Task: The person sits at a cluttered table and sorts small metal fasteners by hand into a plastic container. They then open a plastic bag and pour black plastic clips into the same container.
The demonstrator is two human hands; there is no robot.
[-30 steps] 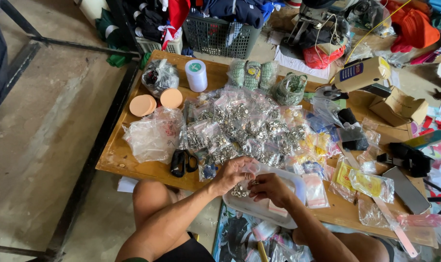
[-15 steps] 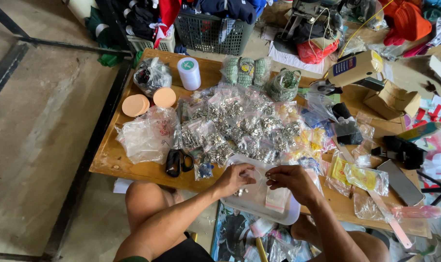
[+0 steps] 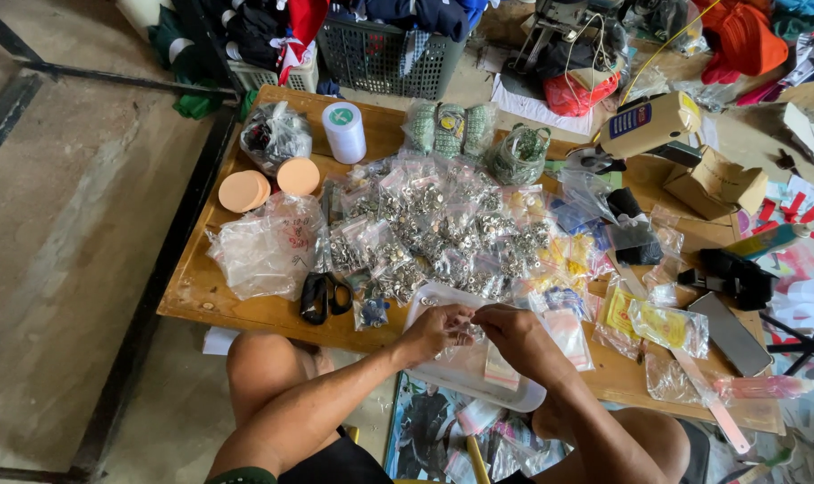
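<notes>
Both hands meet over a white tray at the near edge of the desk: the left hand and the right hand each have a pinched grip, fingertips pressed on a small clear plastic bag held between them just above the tray. What the bag contains is too small to tell.

Largest first, the wooden desk carries nearly everything. Across its middle spreads a heap of small clear bags of metal fittings, reaching from near the tray to the far side. To the left of the heap lies a crumpled clear plastic bag, and behind that a knotted bag with dark contents. Beyond the far edge of the desk stands a dark plastic basket full of cloth. On the right side sit a cardboard box and a yellowish hand tool with a blue label. Green mesh bundles lie at the back of the heap, with a white spool of thread to their left. Two round orange discs rest between the spool and the crumpled bag. Black scissors lie near the front edge, left of the tray. Small yellow packets lie to the right of the hands.
</notes>
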